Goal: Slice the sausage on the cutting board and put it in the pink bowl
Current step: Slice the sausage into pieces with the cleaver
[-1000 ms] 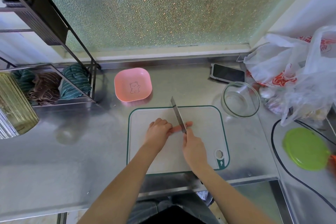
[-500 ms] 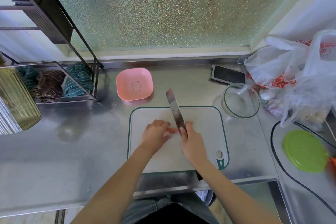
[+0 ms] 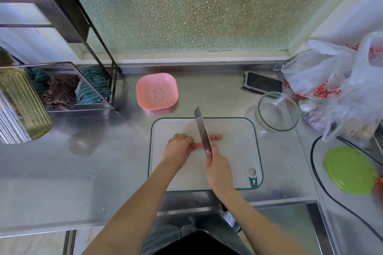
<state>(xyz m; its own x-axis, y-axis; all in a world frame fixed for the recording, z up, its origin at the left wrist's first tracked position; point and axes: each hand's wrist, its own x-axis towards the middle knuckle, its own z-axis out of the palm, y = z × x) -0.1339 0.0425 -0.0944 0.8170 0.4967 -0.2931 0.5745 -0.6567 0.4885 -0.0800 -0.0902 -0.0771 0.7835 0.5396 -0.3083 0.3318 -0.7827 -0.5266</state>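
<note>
A thin pink sausage (image 3: pixel 198 145) lies across the white cutting board (image 3: pixel 234 157). My left hand (image 3: pixel 178 148) presses down on its left part. My right hand (image 3: pixel 217 166) grips a knife (image 3: pixel 202 129) whose blade stands on the sausage, tip pointing away from me. To the right of the blade lies a cut piece of sausage (image 3: pixel 216 136), apart from the rest. The pink bowl (image 3: pixel 157 91) with a bear drawing sits behind the board to the left, with nothing in it.
A clear glass bowl (image 3: pixel 276 111) stands right of the board, a phone (image 3: pixel 263 85) behind it. Plastic bags (image 3: pixel 339 83) fill the right corner, a green lid (image 3: pixel 350 170) and a black cable (image 3: pixel 317 174) lie at right. A black rack with cloths (image 3: pixel 62 89) stands left.
The knife rose off the sausage and came down again. A cut piece now lies to the right of the blade. My left hand has stayed on the sausage.
</note>
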